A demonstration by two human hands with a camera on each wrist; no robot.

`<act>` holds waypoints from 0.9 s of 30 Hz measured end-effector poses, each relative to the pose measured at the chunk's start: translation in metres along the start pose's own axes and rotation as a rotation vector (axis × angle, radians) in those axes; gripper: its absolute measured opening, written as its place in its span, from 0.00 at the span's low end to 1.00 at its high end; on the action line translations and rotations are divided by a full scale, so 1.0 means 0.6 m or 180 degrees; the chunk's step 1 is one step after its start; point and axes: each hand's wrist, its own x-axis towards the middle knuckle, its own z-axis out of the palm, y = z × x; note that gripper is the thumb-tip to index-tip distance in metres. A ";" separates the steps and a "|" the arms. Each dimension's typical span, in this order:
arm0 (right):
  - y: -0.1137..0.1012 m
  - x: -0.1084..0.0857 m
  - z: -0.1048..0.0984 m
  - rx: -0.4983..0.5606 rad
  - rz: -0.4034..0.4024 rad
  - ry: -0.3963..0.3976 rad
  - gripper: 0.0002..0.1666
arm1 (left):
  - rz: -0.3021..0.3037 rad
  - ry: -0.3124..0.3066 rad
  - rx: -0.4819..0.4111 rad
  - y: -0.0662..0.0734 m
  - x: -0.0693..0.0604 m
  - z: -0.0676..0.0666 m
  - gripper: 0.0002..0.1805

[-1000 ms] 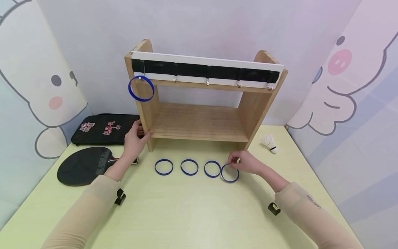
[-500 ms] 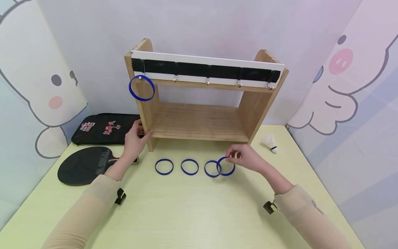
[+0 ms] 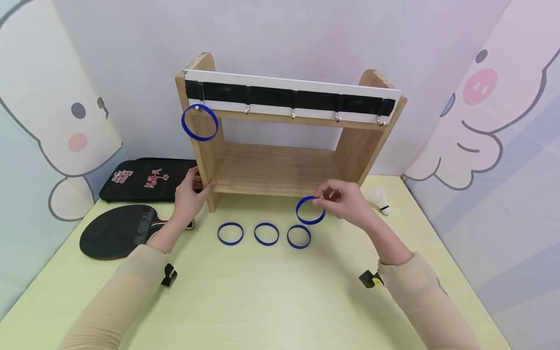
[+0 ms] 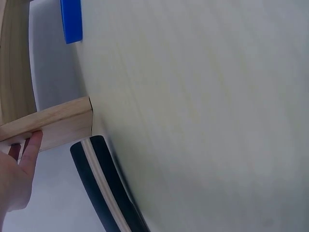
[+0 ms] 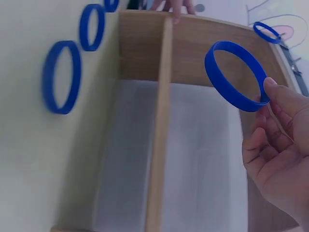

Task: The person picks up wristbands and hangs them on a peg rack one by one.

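Note:
My right hand (image 3: pixel 345 203) pinches a blue ring (image 3: pixel 304 221) by its edge, lifted in front of the lower right part of the wooden shelf (image 3: pixel 280 167). The right wrist view shows the thumb and fingers of that hand (image 5: pixel 280 150) gripping the held ring (image 5: pixel 227 92). My left hand (image 3: pixel 188 197) grips the shelf's left side panel low down, thumb on its front edge. Three blue rings lie in a row on the table, among them the leftmost ring (image 3: pixel 230 244). Another blue ring (image 3: pixel 200 139) hangs from the leftmost hook of the white and black strip (image 3: pixel 271 98).
Left of the shelf lie a black case (image 3: pixel 144 194) and a black paddle (image 3: pixel 115 233), its handle near my left wrist. A shuttlecock (image 3: pixel 379 199) lies right of the shelf. Four hooks, such as the middle hook (image 3: pixel 293 114), hold no ring.
My right hand has raised the pinched ring off the table and moved it up and slightly left, clear of the neighbouring ring. My left hand has stayed on the shelf.

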 end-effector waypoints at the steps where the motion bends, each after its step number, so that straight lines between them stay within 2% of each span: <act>1: -0.006 0.005 -0.002 0.0006 -0.0036 0.0040 0.06 | -0.0001 0.0002 0.0005 0.000 0.000 0.000 0.30; 7: -0.043 0.034 -0.014 0.0066 -0.0200 0.0246 0.07 | -0.0016 0.0007 -0.0003 0.000 0.002 0.000 0.30; 12: -0.070 0.054 -0.017 0.0251 -0.0285 0.0397 0.07 | -0.0017 -0.0004 -0.0007 -0.002 0.000 0.000 0.30; 17: -0.102 0.077 -0.021 0.0385 -0.0472 0.0550 0.07 | -0.0021 -0.0011 -0.0021 0.000 -0.001 -0.001 0.30; 27: -0.180 0.122 -0.043 0.0412 -0.0615 0.0559 0.07 | -0.0036 -0.0019 -0.0021 0.000 0.000 -0.002 0.30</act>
